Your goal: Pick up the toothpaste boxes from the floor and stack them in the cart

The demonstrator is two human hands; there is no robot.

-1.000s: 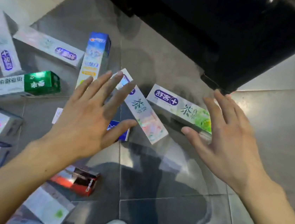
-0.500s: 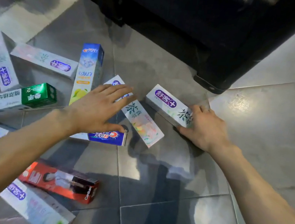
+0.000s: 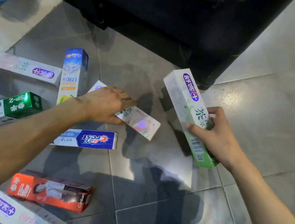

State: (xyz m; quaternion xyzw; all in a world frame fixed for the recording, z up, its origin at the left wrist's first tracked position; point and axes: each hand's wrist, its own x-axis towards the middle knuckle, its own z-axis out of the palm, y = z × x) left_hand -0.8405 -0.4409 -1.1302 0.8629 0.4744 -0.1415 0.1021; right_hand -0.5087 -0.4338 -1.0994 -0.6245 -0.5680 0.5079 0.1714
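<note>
Floor: grey glossy tiles (image 3: 152, 195) with strong reflections; many toothpaste boxes lie scattered on the left side, and a dark cart (image 3: 171, 22) stands at the top of the view
Right hand grip: the right hand (image 3: 219, 138) holds the green-and-white box (image 3: 186, 105) near its lower end, thumb on one side and fingers curled around the other; the box is lifted off the floor and tilted, its long upper part points toward the cart
Left hand grip: the left hand (image 3: 105, 105) lies over the pink-and-white box (image 3: 140, 122), thumb at the near edge and fingers at the far edge; the box looks still on the tile, and I cannot tell if the pinch is already firm
Nearby boxes: a blue Crest box (image 3: 92, 139) lies just beside the left wrist; a tall blue-and-yellow box (image 3: 73, 74) is behind the hand; a green box (image 3: 22, 104) and a red box (image 3: 49, 191) lie further to the left and below
Risk, right side: the grip is far from the middle, so the long free end may swing and slip, or hit the cart edge
Risk, left side: the glossy tile gives little friction, so the box may slide away instead of rising; the forearm may also push the blue Crest box
Risk, attention: two hands work at once, so one of them gets less watching
</note>
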